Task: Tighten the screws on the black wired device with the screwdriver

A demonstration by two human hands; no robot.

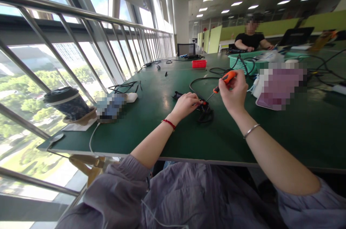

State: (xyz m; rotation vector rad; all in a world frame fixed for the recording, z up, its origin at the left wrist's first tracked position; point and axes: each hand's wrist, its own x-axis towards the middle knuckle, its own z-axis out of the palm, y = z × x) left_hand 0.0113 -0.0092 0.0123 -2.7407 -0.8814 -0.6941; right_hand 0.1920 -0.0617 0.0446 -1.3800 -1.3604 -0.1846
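Observation:
My right hand (234, 91) grips an orange-and-black screwdriver (228, 77) by its handle. The shaft slants down to the left, and its tip meets a small dark part with a red-orange bit, beside my left fingertips. My left hand (187, 104) is closed, pinching that dark part, which seems joined to a black cable (207, 116) lying in a loop on the green table (151, 128). What exactly the part is, I cannot make out. Behind my left hand a dark piece (177, 95) rests on the tabletop.
A lidded cup (67, 104), a phone (110, 108) and a white case (131, 97) stand on the left, near the railing. Further back are a red basket (199, 64) and a green basket (238, 64) with cables. A pink-purple device (278, 88) stands right; a person (250, 40) sits opposite.

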